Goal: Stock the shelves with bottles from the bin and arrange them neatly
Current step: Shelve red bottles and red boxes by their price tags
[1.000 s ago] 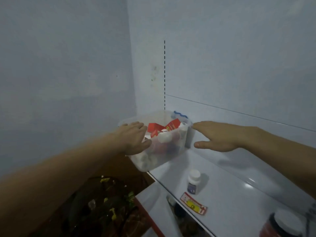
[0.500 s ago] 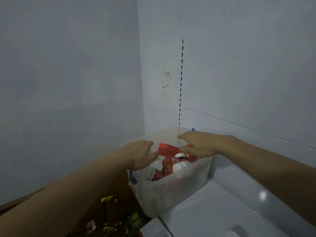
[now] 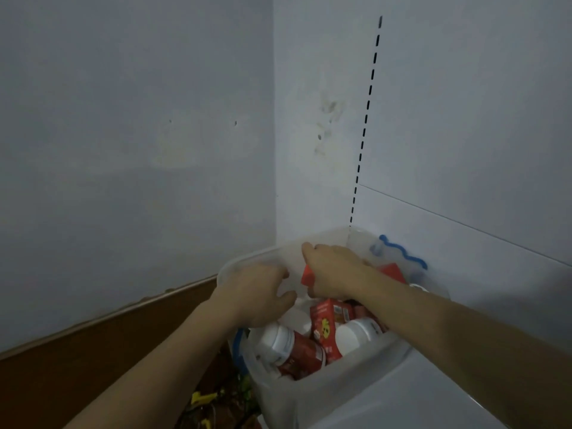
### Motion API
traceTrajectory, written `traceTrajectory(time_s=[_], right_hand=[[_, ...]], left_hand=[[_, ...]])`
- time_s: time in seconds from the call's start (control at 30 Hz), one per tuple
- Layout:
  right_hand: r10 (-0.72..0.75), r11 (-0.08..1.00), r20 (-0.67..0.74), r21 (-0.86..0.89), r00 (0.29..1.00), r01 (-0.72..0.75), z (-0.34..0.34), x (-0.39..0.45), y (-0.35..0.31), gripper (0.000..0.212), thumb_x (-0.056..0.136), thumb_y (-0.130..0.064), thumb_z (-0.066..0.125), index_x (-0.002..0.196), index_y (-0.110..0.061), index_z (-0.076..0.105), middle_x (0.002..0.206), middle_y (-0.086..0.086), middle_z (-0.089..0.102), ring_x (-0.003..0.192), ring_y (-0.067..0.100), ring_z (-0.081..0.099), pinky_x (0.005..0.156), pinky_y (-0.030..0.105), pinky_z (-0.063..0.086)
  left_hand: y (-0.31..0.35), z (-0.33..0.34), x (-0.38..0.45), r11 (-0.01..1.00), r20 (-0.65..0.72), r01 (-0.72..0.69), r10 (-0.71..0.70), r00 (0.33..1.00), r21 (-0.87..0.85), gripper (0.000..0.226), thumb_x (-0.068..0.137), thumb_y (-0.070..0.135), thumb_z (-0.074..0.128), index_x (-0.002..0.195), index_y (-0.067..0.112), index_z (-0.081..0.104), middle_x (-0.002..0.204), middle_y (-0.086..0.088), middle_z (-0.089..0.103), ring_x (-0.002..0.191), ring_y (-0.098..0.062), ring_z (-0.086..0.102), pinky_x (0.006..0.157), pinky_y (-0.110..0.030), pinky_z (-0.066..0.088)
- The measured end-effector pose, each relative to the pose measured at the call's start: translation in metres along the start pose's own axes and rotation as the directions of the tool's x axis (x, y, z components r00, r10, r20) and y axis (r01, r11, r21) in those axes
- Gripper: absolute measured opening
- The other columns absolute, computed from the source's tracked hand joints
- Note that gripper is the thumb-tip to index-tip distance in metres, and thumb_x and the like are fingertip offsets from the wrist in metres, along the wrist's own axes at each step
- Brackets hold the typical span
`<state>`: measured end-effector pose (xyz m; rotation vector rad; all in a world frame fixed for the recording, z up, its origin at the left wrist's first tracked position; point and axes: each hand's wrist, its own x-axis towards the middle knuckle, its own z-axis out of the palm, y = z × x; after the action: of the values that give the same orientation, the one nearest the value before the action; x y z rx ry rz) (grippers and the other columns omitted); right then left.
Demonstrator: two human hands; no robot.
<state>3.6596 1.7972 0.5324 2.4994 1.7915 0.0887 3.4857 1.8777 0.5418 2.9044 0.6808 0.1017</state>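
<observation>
A clear plastic bin (image 3: 260,253) stands at the left end of the white shelf (image 3: 427,397), pushed into the wall corner. Inside lie a red-labelled bottle with a white cap (image 3: 297,351), a white bottle (image 3: 356,335) and a red carton (image 3: 328,320). My left hand (image 3: 257,295) curls over the bin's left rim and grips it. My right hand (image 3: 334,270) reaches into the bin from above, its fingers curled round another red carton (image 3: 307,275), most of which is hidden under the hand.
A blue wavy handle (image 3: 402,252) shows on the bin's far right side. A slotted upright (image 3: 365,125) runs up the back panel above the bin. Left of the shelf, a brown panel (image 3: 93,351) and yellow-green clutter (image 3: 201,397) lie lower down.
My right hand moved left from beside the bin into it and closed over a red carton. The view shifted closer to the bin and upward; my left hand stayed on the rim.
</observation>
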Motion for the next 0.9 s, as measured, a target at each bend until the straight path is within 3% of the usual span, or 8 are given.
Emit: traceTrajectory(time_s=[0.2, 0.33, 0.47, 0.6, 0.67, 0.73, 0.8, 0.9], right_hand=[[0.158, 0.915, -0.259, 0.402, 0.953, -0.042, -0.041, -0.030, 0.014, 0.057, 0.077, -0.053, 0.072, 0.122, -0.037, 0.041, 0.095, -0.003, 0.066, 0.082, 0.016, 0.065, 0.071, 0.039, 0.060], [0.190, 0.627, -0.314, 0.768, 0.930, 0.131, -0.067, -0.056, -0.003, 0.040, 0.086, -0.041, 0.074, 0.116, -0.031, 0.051, 0.099, -0.001, 0.072, 0.086, 0.016, 0.073, 0.069, 0.033, 0.063], [0.193, 0.356, -0.230, 0.922, 0.954, 0.151, -0.072, -0.067, -0.026, 0.031, 0.093, -0.030, 0.071, 0.117, -0.020, 0.054, 0.105, 0.005, 0.071, 0.093, 0.019, 0.073, 0.069, 0.031, 0.063], [0.257, 0.127, -0.126, 0.987, 0.958, 0.096, -0.066, -0.067, -0.039, 0.025, 0.103, -0.033, 0.054, 0.120, -0.015, 0.052, 0.106, 0.009, 0.069, 0.090, 0.019, 0.074, 0.071, 0.032, 0.063], [0.226, 0.252, -0.093, 0.967, 0.970, 0.034, -0.059, -0.066, -0.043, 0.019, 0.103, -0.026, 0.054, 0.122, -0.020, 0.052, 0.107, 0.005, 0.069, 0.089, 0.017, 0.073, 0.074, 0.035, 0.063], [0.013, 0.492, -0.052, 0.870, 0.999, 0.039, -0.050, -0.065, -0.044, 0.031, 0.096, -0.022, 0.066, 0.123, -0.027, 0.053, 0.109, -0.004, 0.068, 0.093, 0.010, 0.070, 0.081, 0.032, 0.062], [-0.278, 0.642, 0.138, 0.763, 0.951, 0.077, -0.038, -0.068, -0.048, 0.049, 0.088, -0.031, 0.077, 0.131, -0.031, 0.052, 0.119, -0.011, 0.064, 0.104, 0.006, 0.065, 0.089, 0.027, 0.059], [-0.397, 0.789, 0.201, 0.573, 0.895, 0.222, -0.016, -0.069, -0.059, 0.074, 0.081, -0.035, 0.082, 0.142, -0.035, 0.041, 0.126, -0.011, 0.058, 0.108, 0.009, 0.061, 0.090, 0.026, 0.057]], left_hand=[[0.001, -0.004, -0.006, 0.972, -0.187, 0.018, -0.063, 0.980, -0.234, 0.079, 0.089, 0.062, 0.059, 0.153, 0.026, 0.029, 0.144, 0.004, 0.053, 0.123, -0.015, 0.056, 0.101, -0.041, 0.051], [0.003, -0.005, -0.011, 0.901, -0.234, -0.085, -0.019, 0.972, -0.426, 0.106, 0.073, 0.066, 0.075, 0.155, 0.036, 0.014, 0.148, 0.007, 0.047, 0.125, -0.014, 0.055, 0.100, -0.043, 0.053], [-0.001, -0.005, -0.020, 0.818, -0.353, -0.195, -0.011, 0.936, -0.541, 0.084, 0.074, 0.042, 0.085, 0.140, 0.038, 0.034, 0.113, 0.018, 0.060, 0.093, -0.003, 0.065, 0.078, -0.022, 0.058], [-0.003, -0.005, -0.026, 0.718, -0.457, -0.231, -0.136, 0.879, -0.657, 0.062, 0.078, 0.031, 0.082, 0.127, 0.032, 0.046, 0.098, 0.015, 0.063, 0.088, 0.004, 0.064, 0.062, -0.011, 0.052], [-0.004, -0.006, -0.026, 0.674, -0.507, -0.237, -0.235, 0.830, -0.700, 0.057, 0.078, 0.031, 0.081, 0.124, 0.028, 0.048, 0.095, 0.012, 0.063, 0.086, 0.005, 0.063, 0.061, -0.008, 0.049], [-0.006, -0.005, -0.024, 0.638, -0.520, -0.233, -0.307, 0.797, -0.734, 0.058, 0.077, 0.037, 0.081, 0.124, 0.027, 0.049, 0.097, 0.012, 0.063, 0.085, 0.004, 0.064, 0.061, -0.011, 0.050], [-0.008, -0.004, -0.023, 0.611, -0.506, -0.223, -0.340, 0.793, -0.760, 0.062, 0.075, 0.046, 0.080, 0.126, 0.028, 0.049, 0.099, 0.013, 0.064, 0.085, 0.004, 0.065, 0.062, -0.013, 0.052], [-0.005, -0.003, -0.024, 0.598, -0.481, -0.201, -0.354, 0.802, -0.776, 0.070, 0.068, 0.064, 0.071, 0.126, 0.031, 0.048, 0.103, 0.016, 0.062, 0.087, 0.003, 0.065, 0.063, -0.012, 0.053]])
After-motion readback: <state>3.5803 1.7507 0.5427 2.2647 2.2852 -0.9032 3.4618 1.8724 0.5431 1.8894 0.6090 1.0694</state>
